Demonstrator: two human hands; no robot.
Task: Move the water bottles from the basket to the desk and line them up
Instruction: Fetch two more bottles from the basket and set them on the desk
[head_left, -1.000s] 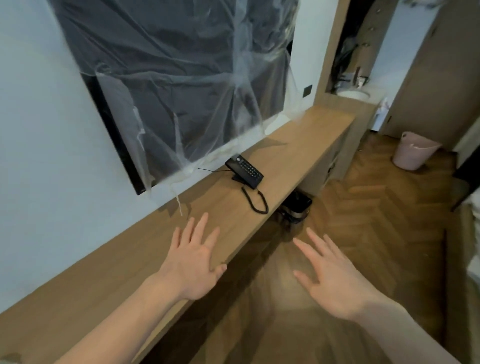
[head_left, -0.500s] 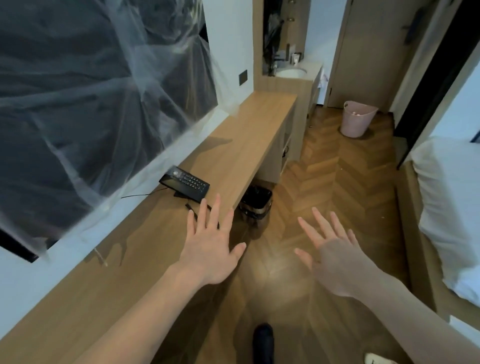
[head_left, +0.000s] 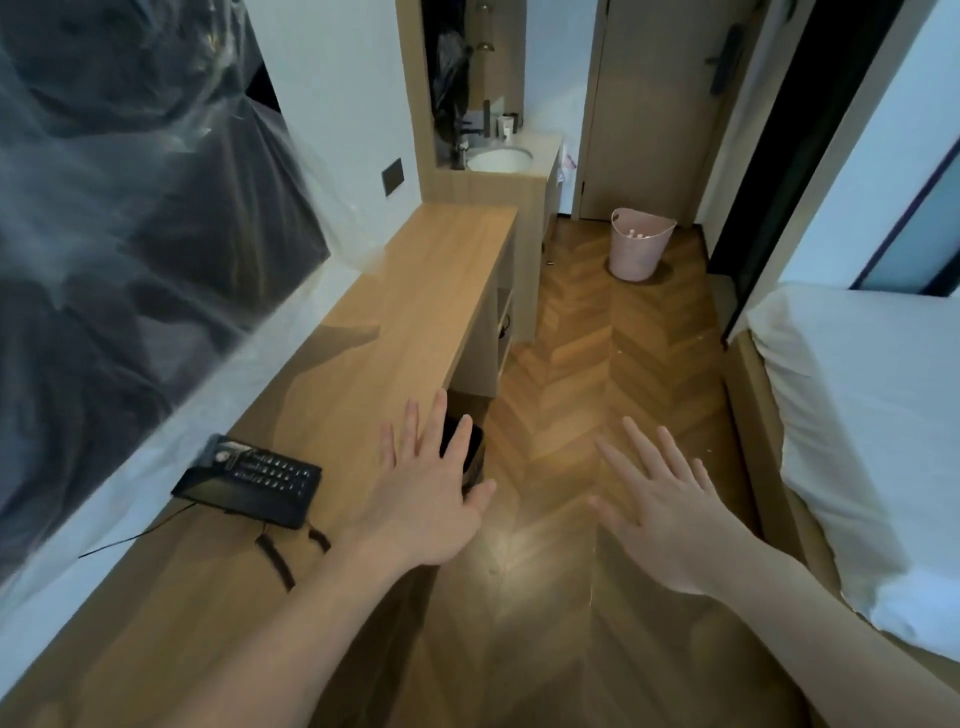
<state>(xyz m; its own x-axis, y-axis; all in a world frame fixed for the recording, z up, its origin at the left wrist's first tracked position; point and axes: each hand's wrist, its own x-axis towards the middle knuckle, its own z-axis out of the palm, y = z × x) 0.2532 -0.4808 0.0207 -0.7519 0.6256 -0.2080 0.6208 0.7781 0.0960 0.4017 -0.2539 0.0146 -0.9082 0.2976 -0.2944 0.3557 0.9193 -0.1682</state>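
A pink basket (head_left: 638, 244) stands on the floor far ahead, near a door, with pink bottle caps (head_left: 636, 235) showing inside its rim. The long wooden desk (head_left: 410, 306) runs along the left wall. My left hand (head_left: 426, 499) is held out with fingers spread over the desk's front edge, holding nothing. Over the floor to the right, my right hand (head_left: 660, 509) is also spread flat and holds nothing. Both hands are far from the basket.
A black telephone (head_left: 254, 480) with a coiled cord lies on the desk near my left hand. A plastic-covered screen hangs on the left wall. A dark bin (head_left: 465, 447) sits under the desk. A bed (head_left: 857, 415) fills the right side. A sink counter (head_left: 498, 161) stands beyond the desk.
The view has swung right and forward along the desk, bringing the basket, door and bed more into view. Both hands stay spread and empty.
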